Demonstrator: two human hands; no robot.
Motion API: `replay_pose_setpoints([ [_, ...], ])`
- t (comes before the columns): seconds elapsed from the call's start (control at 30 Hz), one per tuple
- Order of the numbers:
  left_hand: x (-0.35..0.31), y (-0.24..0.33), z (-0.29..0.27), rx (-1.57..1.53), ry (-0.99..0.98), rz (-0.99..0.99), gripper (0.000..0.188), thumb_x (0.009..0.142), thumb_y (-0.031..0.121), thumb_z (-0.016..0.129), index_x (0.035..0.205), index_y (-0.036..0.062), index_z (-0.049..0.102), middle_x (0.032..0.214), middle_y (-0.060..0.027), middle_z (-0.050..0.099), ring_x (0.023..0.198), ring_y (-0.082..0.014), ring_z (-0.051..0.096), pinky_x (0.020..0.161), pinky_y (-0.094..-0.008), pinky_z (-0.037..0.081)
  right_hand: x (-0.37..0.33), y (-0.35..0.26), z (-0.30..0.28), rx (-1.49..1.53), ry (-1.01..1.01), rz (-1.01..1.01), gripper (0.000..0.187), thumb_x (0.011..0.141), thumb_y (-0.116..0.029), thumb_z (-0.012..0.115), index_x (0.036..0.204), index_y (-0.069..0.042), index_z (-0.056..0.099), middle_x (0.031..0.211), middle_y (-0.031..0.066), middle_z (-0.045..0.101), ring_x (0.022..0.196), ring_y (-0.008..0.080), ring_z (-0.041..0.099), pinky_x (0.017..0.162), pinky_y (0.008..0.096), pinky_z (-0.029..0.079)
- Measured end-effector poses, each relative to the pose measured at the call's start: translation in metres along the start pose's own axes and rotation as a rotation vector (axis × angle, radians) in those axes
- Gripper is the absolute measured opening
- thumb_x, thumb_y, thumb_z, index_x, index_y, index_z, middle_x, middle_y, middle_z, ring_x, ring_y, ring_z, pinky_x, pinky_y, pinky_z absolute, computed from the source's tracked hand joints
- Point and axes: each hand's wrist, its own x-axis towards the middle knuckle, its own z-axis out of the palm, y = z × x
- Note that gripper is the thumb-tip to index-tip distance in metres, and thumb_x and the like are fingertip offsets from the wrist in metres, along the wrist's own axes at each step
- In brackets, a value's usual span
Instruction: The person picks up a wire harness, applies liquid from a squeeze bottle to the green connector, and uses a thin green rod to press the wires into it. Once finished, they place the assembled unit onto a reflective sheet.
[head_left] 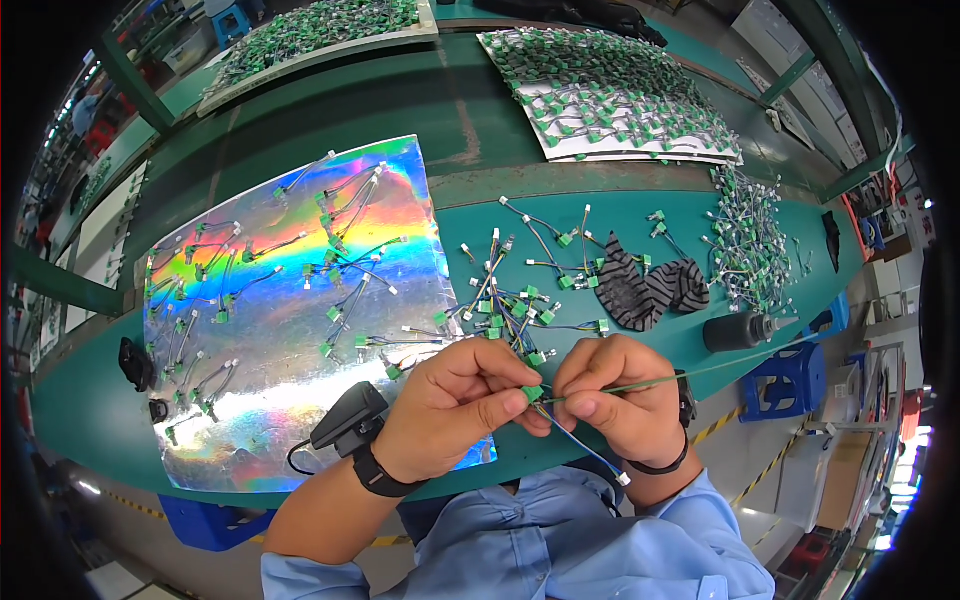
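Between the hands: a green connector (533, 393), its thin wires slanting down below the right hand to a white plug (624, 479).
Left hand (455, 405): grasping the connector between thumb and forefinger.
Right hand (625, 390): fingertips pinched together on a green strand (700, 375), close beside the connector; the strand runs up and away to the right.
Left wrist: a black band (385, 478), with a black box (350, 420) just beside it.
Left of the left hand: a shiny foil sheet (250, 430) throwing rainbow bands, with cables scattered over it.
Just beyond both hands: a loose heap of cables (515, 310) with green connectors and white ends, on the green table (90, 430).
Beyond the right hand: a striped cloth (630, 290), a dark bottle (735, 332) lying on its side, then a dense pile (745, 240) of cables.
Farthest from the hands: two white boards, one ahead to the right (610, 157), one ahead to the left (330, 66), both crowded with cables.
Print: whether the bottle bears a label cannot be told at this size.
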Motion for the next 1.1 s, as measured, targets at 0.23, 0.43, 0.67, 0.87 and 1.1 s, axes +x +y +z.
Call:
replay_pose_setpoints([
  [0.23, -0.001, 0.001, 0.001, 0.011, -0.032, -0.038, 0.017, 0.09, 0.003, 0.056, 0.106, -0.0012, 0.053, 0.097, -0.0099, 0.055, 0.086, -0.0222, 0.064, 0.074, -0.0357, 0.056, 0.002, 0.007, -0.01, -0.132, -0.101, -0.134, 0.009, 0.086, -0.002, 0.063, 0.086, 0.0, 0.055, 0.082, 0.0123, 0.06, 0.067, 0.015, 0.057, 0.059, 0.0287, 0.047],
  [0.43, 0.001, 0.002, 0.004, -0.094, -0.016, -0.151, 0.012, 0.092, 0.004, 0.055, 0.102, 0.0, 0.05, 0.093, -0.0122, 0.059, 0.082, -0.0219, 0.066, 0.073, -0.0331, 0.054, -0.001, 0.014, 0.0, 0.214, 0.051, 0.033, 0.011, 0.09, -0.009, 0.06, 0.088, -0.001, 0.052, 0.075, 0.0092, 0.059, 0.06, 0.0133, 0.054, 0.052, 0.028, 0.044],
  [0.67, 0.001, 0.001, 0.002, -0.089, -0.084, -0.154, 0.009, 0.092, 0.005, 0.053, 0.099, 0.001, 0.049, 0.088, -0.0139, 0.062, 0.078, -0.0222, 0.065, 0.07, -0.0348, 0.054, 0.002, 0.008, 0.003, 0.361, 0.137, 0.327, 0.017, 0.093, -0.016, 0.056, 0.09, -0.002, 0.047, 0.075, 0.01, 0.057, 0.056, 0.0127, 0.053, 0.048, 0.0251, 0.041],
  [0.87, 0.001, 0.004, 0.004, -0.129, 0.034, -0.091, 0.01, 0.093, 0.008, 0.053, 0.1, 0.0012, 0.049, 0.087, -0.0137, 0.062, 0.079, -0.0232, 0.065, 0.069, -0.0358, 0.055, -0.001, 0.009, 0.001, 0.251, 0.222, 0.073, 0.013, 0.092, -0.012, 0.056, 0.09, -0.002, 0.048, 0.081, 0.0112, 0.059, 0.059, 0.0131, 0.054, 0.05, 0.0255, 0.042],
  [1.1, 0.003, 0.006, 0.004, -0.178, 0.127, -0.065, 0.013, 0.095, 0.013, 0.052, 0.101, 0.0017, 0.05, 0.088, -0.0134, 0.062, 0.08, -0.0241, 0.065, 0.07, -0.0362, 0.056, 0.0, 0.009, 0.011, -0.379, 0.138, -0.264, 0.013, 0.087, -0.007, 0.061, 0.091, -0.002, 0.049, 0.081, 0.0131, 0.057, 0.063, 0.0158, 0.054, 0.056, 0.0266, 0.044],
])
